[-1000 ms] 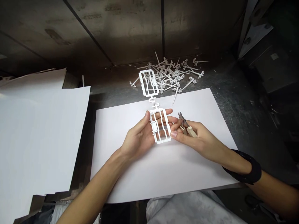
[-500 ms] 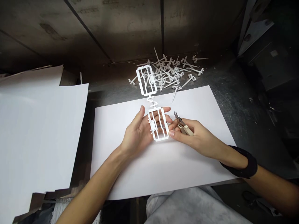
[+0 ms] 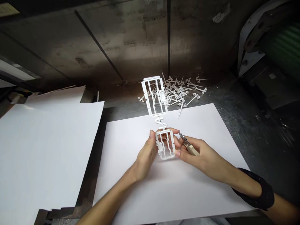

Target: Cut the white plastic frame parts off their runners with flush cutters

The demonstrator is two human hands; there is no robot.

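Observation:
A white moulded plastic part is held upright over a white sheet (image 3: 178,190). It has an upper frame (image 3: 162,96) and a lower frame (image 3: 160,147), joined by an S-shaped runner (image 3: 160,122). My left hand (image 3: 145,157) is closed on the lower frame, thumb at its left edge and fingers behind it. My right hand (image 3: 203,157) grips beige-handled side cutters (image 3: 192,150) in its palm, jaws pointing up and left. Its thumb and finger also touch the lower frame's right edge. The left fingertips are partly hidden behind the frame.
A pile of white runner scraps (image 3: 175,93) with long thin stems lies on the dark metal bench behind the sheet. More white sheets (image 3: 53,150) are stacked at left. A metal wall (image 3: 140,47) closes off the back, and dark machinery (image 3: 264,81) stands at right.
The view has tilted up, so everything sits lower in it. My left thumb has come in from open onto the lower frame's left edge, and the part has tipped slightly. The cutters stay in my right hand.

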